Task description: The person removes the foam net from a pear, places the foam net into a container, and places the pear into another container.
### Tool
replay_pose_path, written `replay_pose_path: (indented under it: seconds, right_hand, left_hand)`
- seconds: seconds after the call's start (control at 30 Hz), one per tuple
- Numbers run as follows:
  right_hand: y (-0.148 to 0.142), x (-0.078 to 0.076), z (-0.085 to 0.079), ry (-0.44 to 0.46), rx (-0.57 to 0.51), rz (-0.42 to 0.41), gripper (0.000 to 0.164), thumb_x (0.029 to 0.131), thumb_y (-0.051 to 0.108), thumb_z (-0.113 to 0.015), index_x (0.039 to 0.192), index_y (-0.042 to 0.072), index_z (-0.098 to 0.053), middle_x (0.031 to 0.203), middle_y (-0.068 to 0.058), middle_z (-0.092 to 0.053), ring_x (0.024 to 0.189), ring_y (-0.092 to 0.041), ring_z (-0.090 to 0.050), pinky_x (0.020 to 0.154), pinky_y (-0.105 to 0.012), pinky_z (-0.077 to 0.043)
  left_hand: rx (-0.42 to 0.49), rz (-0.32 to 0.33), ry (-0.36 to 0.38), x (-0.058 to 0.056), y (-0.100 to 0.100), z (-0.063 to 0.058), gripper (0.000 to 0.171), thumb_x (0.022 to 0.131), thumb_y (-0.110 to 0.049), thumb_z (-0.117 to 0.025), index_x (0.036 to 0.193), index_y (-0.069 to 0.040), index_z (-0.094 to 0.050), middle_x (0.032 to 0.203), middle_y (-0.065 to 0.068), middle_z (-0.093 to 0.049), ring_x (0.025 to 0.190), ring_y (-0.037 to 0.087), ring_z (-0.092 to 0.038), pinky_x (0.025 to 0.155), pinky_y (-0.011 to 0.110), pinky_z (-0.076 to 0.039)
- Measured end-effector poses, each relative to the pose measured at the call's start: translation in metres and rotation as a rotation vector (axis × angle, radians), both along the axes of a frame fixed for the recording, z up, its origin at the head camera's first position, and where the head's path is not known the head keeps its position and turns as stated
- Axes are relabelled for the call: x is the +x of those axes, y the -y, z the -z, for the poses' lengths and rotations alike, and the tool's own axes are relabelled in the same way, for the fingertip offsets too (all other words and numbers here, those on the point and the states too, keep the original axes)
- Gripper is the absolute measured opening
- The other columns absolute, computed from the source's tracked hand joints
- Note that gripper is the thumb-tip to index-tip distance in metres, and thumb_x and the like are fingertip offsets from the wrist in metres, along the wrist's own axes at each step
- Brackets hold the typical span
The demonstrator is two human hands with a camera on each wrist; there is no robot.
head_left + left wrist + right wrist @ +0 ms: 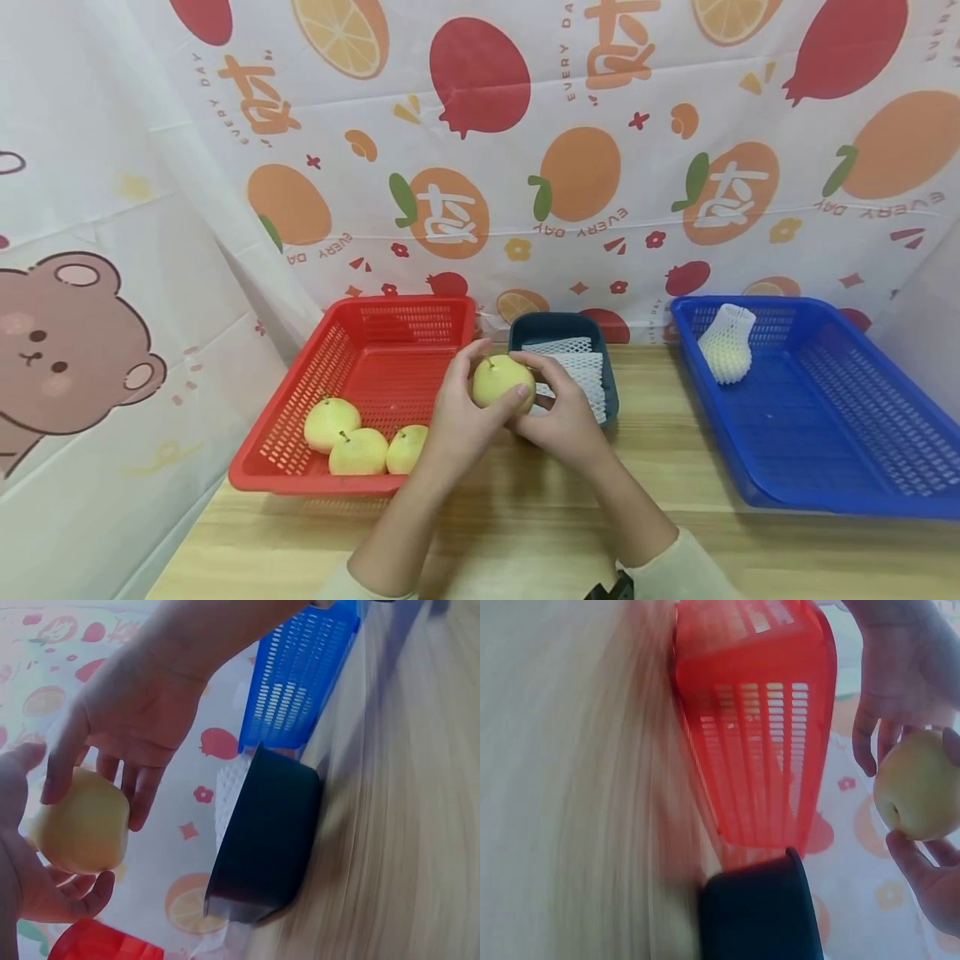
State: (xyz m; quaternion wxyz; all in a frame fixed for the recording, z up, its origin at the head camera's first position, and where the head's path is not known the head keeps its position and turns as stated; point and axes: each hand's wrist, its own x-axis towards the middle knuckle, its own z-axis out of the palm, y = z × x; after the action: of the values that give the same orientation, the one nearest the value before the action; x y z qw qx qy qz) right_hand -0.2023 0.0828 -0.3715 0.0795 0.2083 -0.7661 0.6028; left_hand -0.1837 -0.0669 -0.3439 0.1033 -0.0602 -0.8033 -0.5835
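A round yellow pear (504, 385) with a short stem is held up between both hands, in front of the dark green basket (611, 400). My left hand (459, 412) grips it from the left, the thumb lying across its front. From the right, my right hand (564, 417) curls its fingers and thumb about the fruit. The left wrist view shows the pear (86, 821) bare, with fingertips on opposite sides. White foam net sleeves (585, 375) lie flat inside the dark green basket, partly hidden behind the right hand.
A red basket (247, 471) on the left holds several bare yellow pears (358, 452). On the right stands a blue basket (795, 496), with one pear in a white foam net (727, 346) at its back left. A printed cloth (525, 192) hangs behind the wooden table (525, 533).
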Motion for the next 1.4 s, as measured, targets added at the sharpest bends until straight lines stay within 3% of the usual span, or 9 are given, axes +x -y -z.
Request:
replay_pose_path:
  seconds: [0.27,0.47,0.6,0.73,0.87,1.03,1.4]
  right_hand:
    - [0.018,0.003,0.0,-0.044,-0.044,-0.022,0.065,0.075,0.018,-0.08,0.13,0.03,-0.048,0.127,0.01,-0.049,0.114,-0.015,-0.049,0.088,-0.035,-0.051]
    - [0.025,0.005,0.003,0.012,-0.07,-0.063,0.072,0.075,0.026,-0.08,0.136,0.034,-0.041,0.134,0.007,-0.045,0.118,-0.015,-0.047,0.093,-0.037,-0.048]
    - [0.03,0.007,0.007,0.068,-0.058,-0.108,0.072,0.076,0.03,-0.078,0.136,0.038,-0.039,0.135,0.009,-0.044,0.121,-0.015,-0.047,0.094,-0.036,-0.048]
    - [0.037,0.009,0.013,0.057,0.067,-0.187,0.062,0.08,0.032,-0.075,0.134,0.036,-0.045,0.134,0.014,-0.046,0.123,-0.012,-0.046,0.096,-0.036,-0.047]
    - [0.043,0.012,0.019,-0.068,0.261,-0.255,0.052,0.08,0.039,-0.073,0.128,0.032,-0.054,0.135,0.012,-0.046,0.126,-0.01,-0.042,0.1,-0.041,-0.043]
    - [0.047,0.014,0.022,-0.18,0.414,-0.276,0.043,0.081,0.044,-0.071,0.119,0.027,-0.062,0.134,0.011,-0.048,0.127,-0.012,-0.04,0.102,-0.045,-0.04]
    - [0.047,0.015,0.021,-0.224,0.504,-0.26,0.037,0.082,0.047,-0.067,0.112,0.025,-0.066,0.135,0.01,-0.048,0.127,-0.015,-0.04,0.101,-0.044,-0.041]
  left_hand:
    - [-0.113,-0.043,0.003,0.0,0.013,-0.005,0.07,0.067,-0.047,-0.081,0.126,-0.033,-0.047,0.118,-0.01,-0.05,0.1,0.018,-0.053,0.071,0.032,-0.053]
    - [-0.202,-0.037,-0.001,0.002,0.03,-0.014,0.068,0.069,-0.05,-0.078,0.127,-0.031,-0.048,0.119,-0.009,-0.052,0.099,0.02,-0.054,0.069,0.032,-0.055]
    - [-0.265,-0.068,0.001,0.003,0.05,-0.021,0.064,0.071,-0.054,-0.075,0.126,-0.033,-0.049,0.119,-0.008,-0.052,0.097,0.02,-0.054,0.069,0.031,-0.055]
    - [-0.3,-0.107,-0.013,0.003,0.075,-0.027,0.065,0.072,-0.057,-0.073,0.127,-0.034,-0.048,0.118,-0.005,-0.053,0.093,0.021,-0.055,0.067,0.032,-0.055]
    - [-0.342,-0.134,-0.031,-0.001,0.1,-0.029,0.067,0.074,-0.056,-0.072,0.13,-0.03,-0.047,0.118,-0.001,-0.053,0.088,0.023,-0.057,0.065,0.031,-0.055]
    - [-0.431,-0.153,0.032,-0.007,0.125,-0.026,0.07,0.075,-0.059,-0.069,0.13,-0.022,-0.047,0.112,0.005,-0.055,0.085,0.024,-0.058,0.063,0.03,-0.054]
    - [-0.649,-0.033,0.172,-0.033,0.148,-0.007,0.067,0.079,-0.05,-0.071,0.127,-0.009,-0.048,0.098,0.01,-0.06,0.075,0.02,-0.057,0.058,0.027,-0.049]
